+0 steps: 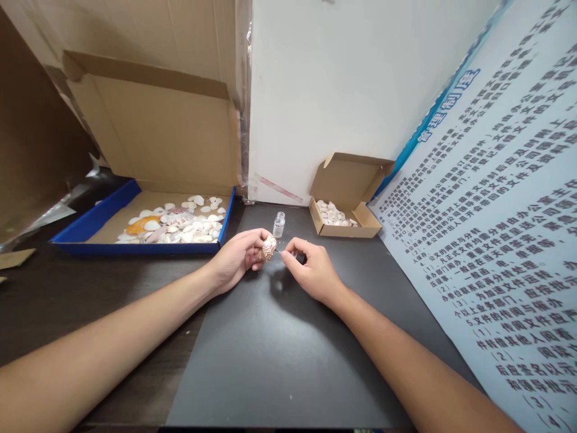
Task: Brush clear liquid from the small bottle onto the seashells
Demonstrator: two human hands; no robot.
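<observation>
My left hand (238, 258) is closed around a small brown-and-white speckled shell (269, 247), held just above the dark mat (288, 349). My right hand (311, 270) pinches a thin tool whose tip touches the shell's right side; the tool is too small to name. A small clear glass bottle (279, 224) stands open on the mat just behind the shell, between both hands.
A blue-edged cardboard tray (90, 225) with several white and orange shells lies at the left, its lid raised. A small open cardboard box (347, 201) of shells sits at the back right. A large printed poster (496, 228) leans on the right. A white wall stands behind.
</observation>
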